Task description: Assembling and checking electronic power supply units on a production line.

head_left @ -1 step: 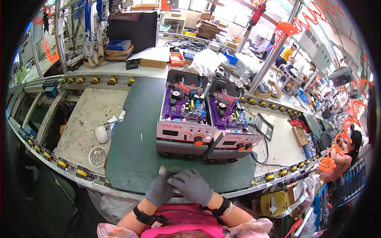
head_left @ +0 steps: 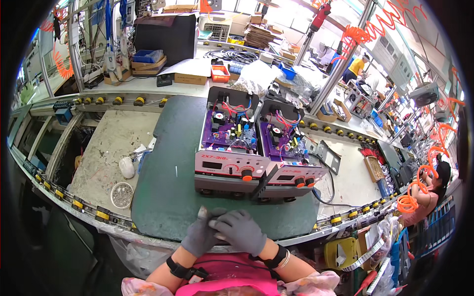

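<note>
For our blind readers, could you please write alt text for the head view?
A person's gloved left hand and right hand touch over the near edge of a green board, before two open machines with orange knobs and exposed wires.

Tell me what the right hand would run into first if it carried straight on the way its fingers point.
Most likely the left hand: the right hand points leftward at it, and the two overlap in this view, though depth leaves exact contact uncertain.
</note>
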`<state>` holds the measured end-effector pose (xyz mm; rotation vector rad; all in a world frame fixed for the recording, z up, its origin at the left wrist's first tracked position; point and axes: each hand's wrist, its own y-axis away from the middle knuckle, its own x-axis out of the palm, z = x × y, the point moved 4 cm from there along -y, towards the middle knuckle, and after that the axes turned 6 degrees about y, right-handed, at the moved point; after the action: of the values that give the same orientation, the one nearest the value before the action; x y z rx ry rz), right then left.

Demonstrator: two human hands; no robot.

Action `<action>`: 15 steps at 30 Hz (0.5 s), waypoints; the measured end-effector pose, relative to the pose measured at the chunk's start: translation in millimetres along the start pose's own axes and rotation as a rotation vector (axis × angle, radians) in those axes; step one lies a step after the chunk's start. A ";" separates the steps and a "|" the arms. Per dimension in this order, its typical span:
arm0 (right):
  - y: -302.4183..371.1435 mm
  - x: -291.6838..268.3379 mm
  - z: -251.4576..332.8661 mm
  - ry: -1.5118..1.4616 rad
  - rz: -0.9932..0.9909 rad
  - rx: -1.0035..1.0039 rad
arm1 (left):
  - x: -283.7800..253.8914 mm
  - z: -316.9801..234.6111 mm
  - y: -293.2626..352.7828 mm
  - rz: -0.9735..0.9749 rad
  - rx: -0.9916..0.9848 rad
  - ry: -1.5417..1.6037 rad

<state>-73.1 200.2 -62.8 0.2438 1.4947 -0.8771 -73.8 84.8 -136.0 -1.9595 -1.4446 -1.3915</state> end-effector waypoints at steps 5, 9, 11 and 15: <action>-9.1 -43.9 -13.1 -0.454 -0.232 0.308 | 12.4 -3.4 0.1 0.232 -0.021 0.108; -17.3 -65.4 -16.0 -0.587 -0.454 0.397 | 1.8 2.3 -4.9 0.199 -0.073 0.177; -19.4 -72.2 -18.3 -0.533 -0.443 0.364 | 3.0 2.1 -5.2 0.197 -0.071 0.166; -34.6 -87.5 -16.0 -0.238 -0.507 0.306 | 4.9 1.1 -1.1 0.192 -0.069 0.188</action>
<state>-93.5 217.7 28.8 -0.0244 1.2104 -1.4907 -74.1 88.7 -132.7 -1.8935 -1.1089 -1.5086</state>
